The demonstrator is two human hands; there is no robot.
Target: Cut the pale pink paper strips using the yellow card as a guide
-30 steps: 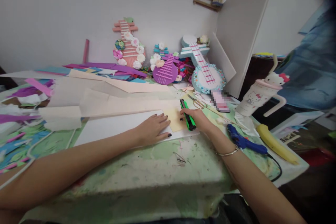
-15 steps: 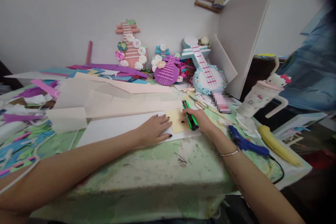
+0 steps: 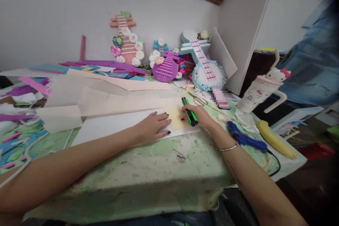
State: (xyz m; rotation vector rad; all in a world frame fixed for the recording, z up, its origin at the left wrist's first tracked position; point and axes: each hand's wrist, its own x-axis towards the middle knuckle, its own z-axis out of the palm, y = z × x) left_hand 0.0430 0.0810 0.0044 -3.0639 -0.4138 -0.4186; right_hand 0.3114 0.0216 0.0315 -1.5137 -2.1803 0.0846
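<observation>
The right hand [image 3: 201, 116] has its grip closed round the green knife [image 3: 189, 114] at the edge of the yellow card [image 3: 177, 119] just left of it, while the left hand [image 3: 153, 127] lies open and flat on the white sheet [image 3: 111, 125] alongside and should, by judgement, keep off the cutting line.

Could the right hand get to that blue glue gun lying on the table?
Probably yes: the blue plastic glue gun lies in the open just beside the right forearm, nothing between. But the right hand is gripping a green utility knife.
</observation>
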